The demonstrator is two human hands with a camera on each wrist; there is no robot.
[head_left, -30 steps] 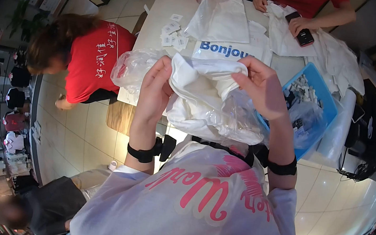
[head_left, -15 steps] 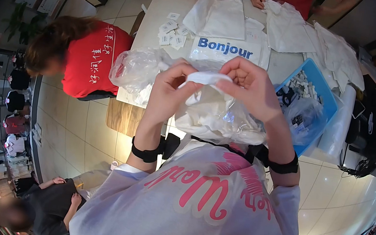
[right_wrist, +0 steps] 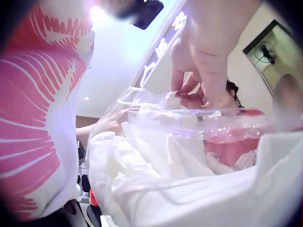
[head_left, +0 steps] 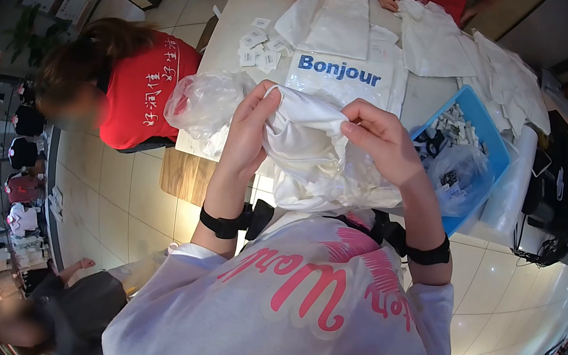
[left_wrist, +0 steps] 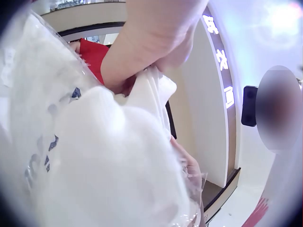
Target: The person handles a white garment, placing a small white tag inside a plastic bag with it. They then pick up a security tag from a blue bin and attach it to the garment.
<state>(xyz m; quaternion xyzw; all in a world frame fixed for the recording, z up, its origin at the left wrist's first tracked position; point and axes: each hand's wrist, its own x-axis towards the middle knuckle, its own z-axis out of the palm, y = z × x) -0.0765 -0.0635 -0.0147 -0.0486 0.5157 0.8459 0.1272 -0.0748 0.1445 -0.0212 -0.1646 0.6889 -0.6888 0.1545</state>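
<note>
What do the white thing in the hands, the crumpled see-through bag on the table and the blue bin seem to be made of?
White cloth: soft, matte fabric, perhaps cotton, as it drapes in loose folds.
Crumpled bag: thin, glossy plastic film, see-through with bright creases.
Blue bin: probably rigid plastic, fairly smooth, judging by its even colour and straight walls.

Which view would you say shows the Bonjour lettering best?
The head view, where the blue Bonjour lettering reads whole and uncovered. The left wrist view shows only broken blue marks, possibly part of it; the right wrist view shows none.
</note>
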